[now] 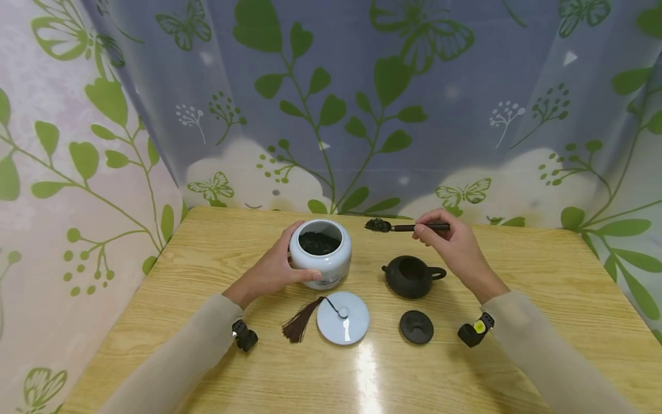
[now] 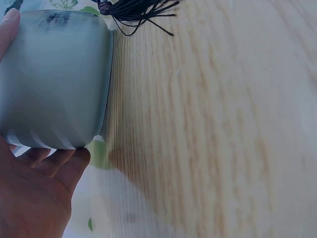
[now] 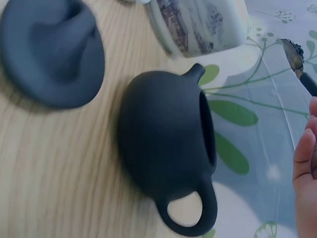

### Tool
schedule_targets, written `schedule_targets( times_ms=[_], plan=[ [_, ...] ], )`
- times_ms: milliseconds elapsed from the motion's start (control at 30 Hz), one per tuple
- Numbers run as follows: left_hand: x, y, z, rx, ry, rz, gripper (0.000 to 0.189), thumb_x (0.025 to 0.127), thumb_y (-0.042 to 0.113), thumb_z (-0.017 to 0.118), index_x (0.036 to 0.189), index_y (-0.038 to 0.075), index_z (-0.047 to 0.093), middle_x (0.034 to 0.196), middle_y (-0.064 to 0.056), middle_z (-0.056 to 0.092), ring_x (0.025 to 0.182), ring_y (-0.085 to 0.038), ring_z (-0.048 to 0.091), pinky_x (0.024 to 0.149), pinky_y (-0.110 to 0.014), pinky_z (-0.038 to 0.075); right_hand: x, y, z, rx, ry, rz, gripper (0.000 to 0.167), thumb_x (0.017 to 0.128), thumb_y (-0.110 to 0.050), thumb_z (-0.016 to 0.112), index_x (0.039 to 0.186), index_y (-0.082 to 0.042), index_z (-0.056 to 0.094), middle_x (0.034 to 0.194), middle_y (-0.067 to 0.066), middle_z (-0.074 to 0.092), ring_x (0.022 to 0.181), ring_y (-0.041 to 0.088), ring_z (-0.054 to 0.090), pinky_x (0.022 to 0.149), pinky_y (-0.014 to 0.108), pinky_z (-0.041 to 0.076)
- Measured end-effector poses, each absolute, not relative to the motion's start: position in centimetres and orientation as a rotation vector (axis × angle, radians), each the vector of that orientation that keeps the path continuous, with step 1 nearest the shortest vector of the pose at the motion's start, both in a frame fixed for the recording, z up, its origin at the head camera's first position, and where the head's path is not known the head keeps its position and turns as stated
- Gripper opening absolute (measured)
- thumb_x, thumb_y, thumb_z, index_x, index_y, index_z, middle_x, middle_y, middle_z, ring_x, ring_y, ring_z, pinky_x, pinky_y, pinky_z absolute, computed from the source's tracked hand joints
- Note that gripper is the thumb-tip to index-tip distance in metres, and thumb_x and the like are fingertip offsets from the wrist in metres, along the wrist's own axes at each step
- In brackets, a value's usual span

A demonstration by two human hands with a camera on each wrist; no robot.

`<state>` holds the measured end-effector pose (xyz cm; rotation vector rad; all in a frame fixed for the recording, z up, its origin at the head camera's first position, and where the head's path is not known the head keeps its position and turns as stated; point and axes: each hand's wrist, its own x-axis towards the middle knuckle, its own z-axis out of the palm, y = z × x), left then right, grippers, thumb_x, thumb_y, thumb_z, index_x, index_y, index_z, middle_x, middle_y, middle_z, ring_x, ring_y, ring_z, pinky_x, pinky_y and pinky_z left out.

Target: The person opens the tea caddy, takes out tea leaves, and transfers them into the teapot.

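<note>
Scoop (image 1: pixel 403 228), pinched btwn R fingers (image 1: pixel 433 216); juts left

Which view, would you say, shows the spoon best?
The head view: the spoon shows from loaded bowl to the end of its handle. The right wrist view shows the bowl but crops the handle; the left wrist view lacks it.

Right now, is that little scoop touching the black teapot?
Apart: the right wrist view shows the scoop well clear of the teapot, with leaf-patterned backdrop visible between them.
</note>
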<state>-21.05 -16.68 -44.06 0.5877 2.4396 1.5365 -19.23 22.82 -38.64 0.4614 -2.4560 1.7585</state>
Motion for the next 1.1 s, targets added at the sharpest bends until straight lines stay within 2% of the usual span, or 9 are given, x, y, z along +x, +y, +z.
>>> schedule_targets(
  times_ms=[567,833,1100],
  plan=[
    [-21.1,-16.6,-44.0,0.583,2.439,1.534,0.122,0.085,0.029,0.097,0.175,0.023,0.015,0.171,-0.006,0.040,0.151,-0.030,0.048,0.122,-0.057,0.041,-17.5,26.6,-40.0,0.416,-2.480,1.665,0.030,0.112,-0.023,0.064,0.126,0.004,0.063,0.107,-0.008,0.072,0.098,0.009,0.070,0.085,0.020,0.057],
    [-21.0,-16.6,-43.9,0.594,2.441,1.541,0.122,0.085,0.028,0.097,0.175,0.019,0.014,0.170,-0.006,0.040,0.152,-0.030,0.048,0.122,-0.057,0.041,-16.7,28.2,-40.5,0.405,-2.536,1.598,0.027,0.113,-0.023,0.063,0.127,0.000,0.064,0.106,-0.008,0.072,0.097,0.008,0.070,0.085,0.020,0.057],
    [-21.1,-16.7,-44.0,0.601,2.449,1.530,0.122,0.085,0.029,0.097,0.175,0.021,0.015,0.170,-0.005,0.041,0.152,-0.029,0.048,0.123,-0.058,0.040,-15.9,29.3,-41.2,0.384,-2.588,1.558,0.027,0.113,-0.023,0.064,0.127,0.000,0.065,0.106,-0.010,0.073,0.095,0.008,0.070,0.084,0.021,0.058]
  ],
)
